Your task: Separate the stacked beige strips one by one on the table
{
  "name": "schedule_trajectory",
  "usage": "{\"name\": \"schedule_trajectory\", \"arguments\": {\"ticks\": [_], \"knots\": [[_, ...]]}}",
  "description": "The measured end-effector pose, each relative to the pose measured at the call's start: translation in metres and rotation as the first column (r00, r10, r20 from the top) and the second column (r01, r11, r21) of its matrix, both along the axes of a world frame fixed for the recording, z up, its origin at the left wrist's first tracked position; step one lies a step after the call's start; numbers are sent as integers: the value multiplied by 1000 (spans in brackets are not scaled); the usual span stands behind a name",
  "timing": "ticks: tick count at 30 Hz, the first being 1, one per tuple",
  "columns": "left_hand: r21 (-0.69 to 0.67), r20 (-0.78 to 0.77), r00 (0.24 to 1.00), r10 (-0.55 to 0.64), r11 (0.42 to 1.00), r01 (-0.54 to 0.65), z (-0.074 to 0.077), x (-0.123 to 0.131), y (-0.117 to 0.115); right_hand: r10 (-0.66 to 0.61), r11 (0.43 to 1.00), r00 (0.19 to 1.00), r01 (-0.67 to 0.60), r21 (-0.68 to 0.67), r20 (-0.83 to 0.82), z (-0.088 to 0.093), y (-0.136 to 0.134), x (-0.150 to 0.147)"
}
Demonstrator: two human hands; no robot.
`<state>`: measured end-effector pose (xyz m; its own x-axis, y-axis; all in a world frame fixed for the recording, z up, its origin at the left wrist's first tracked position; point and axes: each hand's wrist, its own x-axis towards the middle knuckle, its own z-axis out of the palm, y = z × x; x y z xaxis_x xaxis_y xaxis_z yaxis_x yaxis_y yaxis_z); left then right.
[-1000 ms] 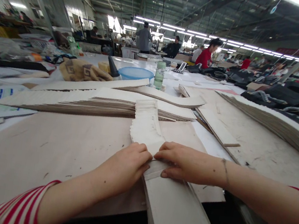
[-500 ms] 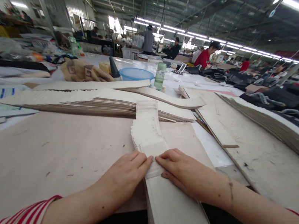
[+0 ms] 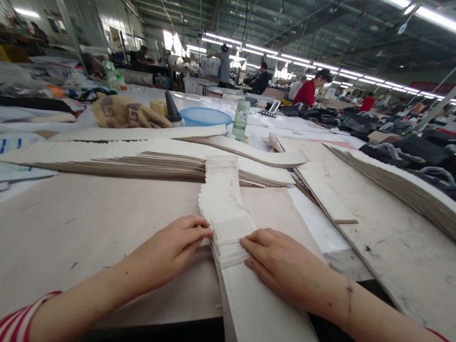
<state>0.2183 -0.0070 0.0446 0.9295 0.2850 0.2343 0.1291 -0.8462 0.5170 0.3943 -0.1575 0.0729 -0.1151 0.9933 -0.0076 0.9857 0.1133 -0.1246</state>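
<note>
A fanned stack of off-white cardboard strips [image 3: 222, 193] runs away from me across the middle of the table. Its near end overlaps a long pale cardboard strip [image 3: 273, 326] that reaches toward my body. At the stack's left edge, my left hand [image 3: 171, 245] is closed, thumb and fingertips pinching the layered edges. My right hand [image 3: 278, 261] grips the opposite edge, its fingers bent over the top strips and its thumb lower down. The underside of the stack is hidden.
Beyond lie wider piles of cardboard strips [image 3: 160, 164], a blue basin [image 3: 206, 116] and a green bottle [image 3: 240, 120]. A large board [image 3: 405, 243] with another curved pile [image 3: 430, 193] lies to the right. Dark bags [image 3: 444, 155] heap up behind it. Several people work farther off.
My left hand has moved left and slightly away from me, from the strips' top near my right hand to their left edge. My right hand has barely shifted.
</note>
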Motion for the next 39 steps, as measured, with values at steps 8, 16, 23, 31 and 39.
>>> {"name": "schedule_trajectory", "arguments": {"ticks": [8,16,23,31,39], "knots": [[-24,-24,999,40,999,-41,-3,10,-30,-59,998,995,60,11,-75,6,-8,-10],[-54,-74,993,93,994,-97,-11,14,-40,-266,945,841,325,47,-471,6,0,42],[-138,-39,989,139,980,-143,-16,14,-44,-240,950,839,307,61,-488,-11,17,37],[-217,8,985,171,962,-165,-20,12,-47,-313,944,641,289,-157,-701,-3,4,24],[-374,68,963,261,902,-218,-27,13,-50,-325,933,468,301,-198,-822,-8,-7,7]]}}
